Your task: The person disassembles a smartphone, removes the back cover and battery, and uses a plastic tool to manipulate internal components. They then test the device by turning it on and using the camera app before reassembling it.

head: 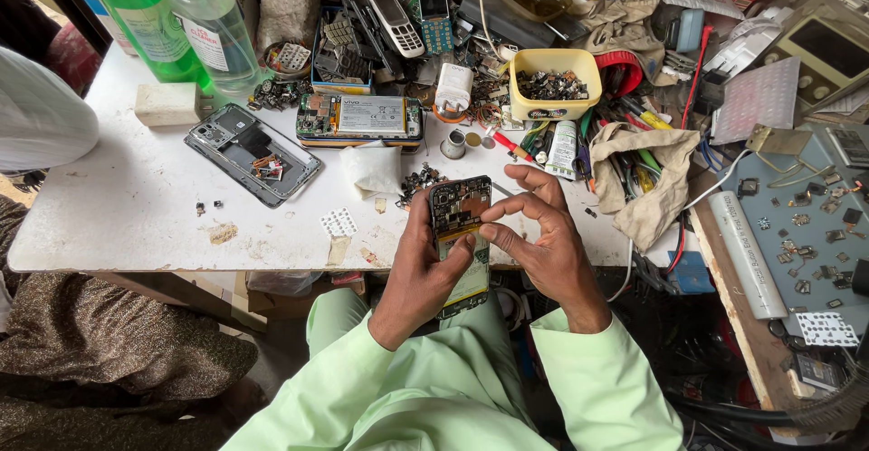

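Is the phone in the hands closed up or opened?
Opened: the phone held by the left hand has no back cover, showing its circuit board and battery.

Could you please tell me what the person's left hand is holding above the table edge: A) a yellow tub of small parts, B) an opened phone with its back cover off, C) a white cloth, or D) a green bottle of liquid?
B: the left hand grips the opened phone, its circuit boards exposed, while the right hand touches its side with the fingertips.
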